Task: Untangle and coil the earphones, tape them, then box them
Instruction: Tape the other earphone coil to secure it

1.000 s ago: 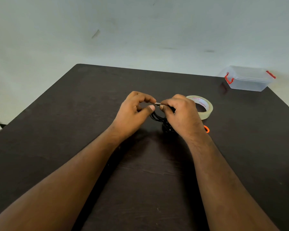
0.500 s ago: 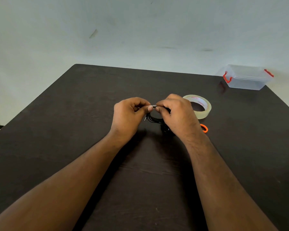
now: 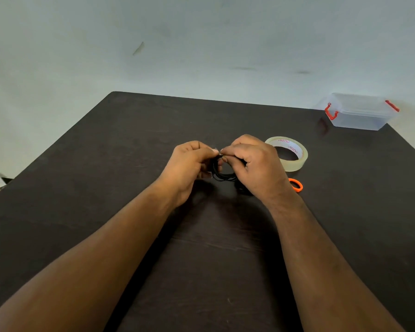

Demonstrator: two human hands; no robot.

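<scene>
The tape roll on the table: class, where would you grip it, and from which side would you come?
Grip the tape roll across its outer wall, or one wall through the open core, coming from above. It lies flat with its hole facing up, right of the right hand, with bare table around its right side.

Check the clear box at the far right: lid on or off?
On. The box sits closed on the table, its lid in place between the red latches.
</scene>
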